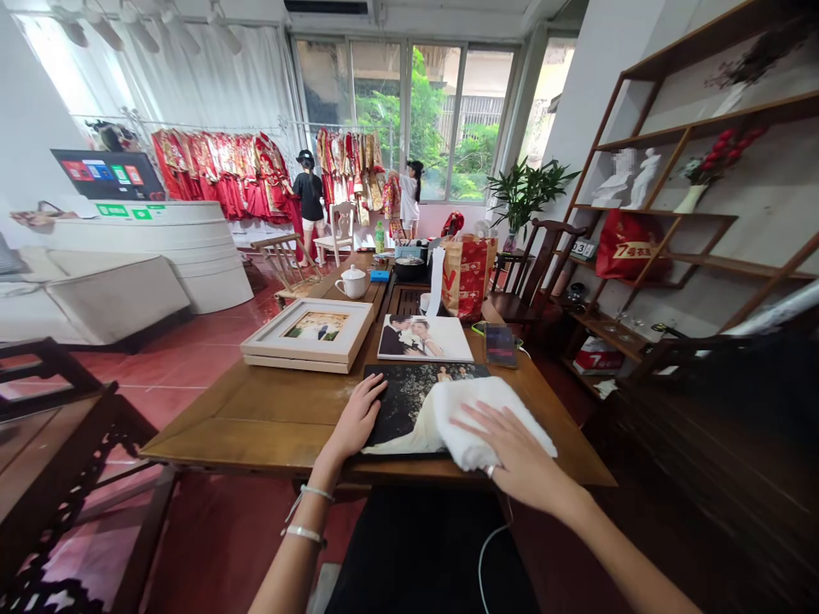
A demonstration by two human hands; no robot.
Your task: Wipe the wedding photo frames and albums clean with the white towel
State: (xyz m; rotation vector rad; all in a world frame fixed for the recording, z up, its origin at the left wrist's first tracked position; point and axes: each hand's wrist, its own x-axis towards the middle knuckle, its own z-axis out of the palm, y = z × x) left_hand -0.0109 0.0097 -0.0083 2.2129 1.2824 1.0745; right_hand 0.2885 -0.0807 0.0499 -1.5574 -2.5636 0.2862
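A dark wedding photo album or panel (400,405) lies flat at the near edge of the wooden table, with a long pale dress train across its picture. My left hand (359,414) rests on its left side, fingers stretched out and touching the surface. On its right half is a folded white cloth (473,401), which hides part of the picture. My right hand (512,448) lies flat over this cloth with fingers spread, the ring-bearing digit at the cloth's lower edge. Just beyond lies another wedding photo album or print (441,338).
White picture frames (307,337) are stacked at the table's left. A phone (501,345) lies at the right. Farther back stand a lidded white cup (351,281) and a red paper bag (469,277). Two people are by the red garments (223,170). A wooden chair (541,264) stands at right.
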